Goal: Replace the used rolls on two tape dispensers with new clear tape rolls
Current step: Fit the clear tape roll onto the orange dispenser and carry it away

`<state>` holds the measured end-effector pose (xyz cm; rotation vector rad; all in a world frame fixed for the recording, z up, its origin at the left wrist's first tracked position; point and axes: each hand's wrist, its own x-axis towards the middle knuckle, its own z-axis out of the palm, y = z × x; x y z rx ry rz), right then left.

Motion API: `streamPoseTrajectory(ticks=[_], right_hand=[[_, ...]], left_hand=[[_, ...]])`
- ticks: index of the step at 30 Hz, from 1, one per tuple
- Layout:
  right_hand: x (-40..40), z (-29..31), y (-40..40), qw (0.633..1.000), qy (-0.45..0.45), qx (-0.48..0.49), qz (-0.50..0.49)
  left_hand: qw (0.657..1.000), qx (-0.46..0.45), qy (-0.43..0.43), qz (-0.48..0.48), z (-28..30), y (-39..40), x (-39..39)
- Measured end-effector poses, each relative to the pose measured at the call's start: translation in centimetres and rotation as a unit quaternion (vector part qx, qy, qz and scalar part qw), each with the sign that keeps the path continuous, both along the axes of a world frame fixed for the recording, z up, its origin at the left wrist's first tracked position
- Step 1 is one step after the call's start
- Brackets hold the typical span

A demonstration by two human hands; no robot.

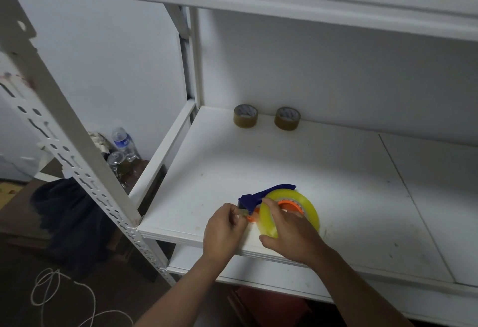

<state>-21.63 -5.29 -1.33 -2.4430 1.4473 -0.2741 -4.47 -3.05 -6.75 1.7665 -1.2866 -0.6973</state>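
- The tape dispenser (254,198), blue with an orange hub, lies on the shelf (349,184) near its front edge, toward the front left corner.
- A new clear tape roll (310,209), yellowish in bulk, sits on the dispenser's hub, flat face up and tilted slightly toward the person.
- The right hand (289,233) holds the roll: its fingers curl over the near left rim and its thumb rests at the roll's near edge.
- The left hand (223,231) has its grip closed in a pinch at the dispenser's cutting end, just left of the roll; it seems to hold the loose tape end, though that is too small to tell for sure.
- The relation that matters: the dispenser's long axis runs left to right, with the cutter on the left by the left hand and the roll on the right under the right hand. Feeding tape from roll to cutter would likely mean a pull leftward, which the left hand is better placed to do.
- Count: one dispenser in view, one clear roll, and two brown tape rolls ( (245,116), (287,118)) standing side by side at the shelf's back edge, well apart from both hands.
- A second dispenser is not in view.
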Motion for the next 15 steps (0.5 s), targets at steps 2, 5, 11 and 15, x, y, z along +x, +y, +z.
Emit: streamPoseTrajectory(ticks=[2, 5, 11, 15], right_hand=[[0.2, -0.1, 0.0, 1.000, 0.007, -0.015, -0.005], [0.7, -0.1, 0.0, 0.999, 0.018, -0.022, -0.030], [2.2, 0.1, -0.5, 0.993, 0.068, -0.050, -0.082], [1.8, 0.3, 0.2, 0.995, 0.078, -0.020, -0.057]], left_hand=[[1.000, 0.003, 0.001, 0.000, -0.1, -0.1, 0.0], [1.000, 0.001, -0.017, -0.003, -0.3, -0.1, -0.1], [0.999, -0.006, -0.047, -0.013, -0.4, 0.1, -0.3], [0.999, -0.013, -0.046, -0.016, -0.5, 0.1, -0.2]])
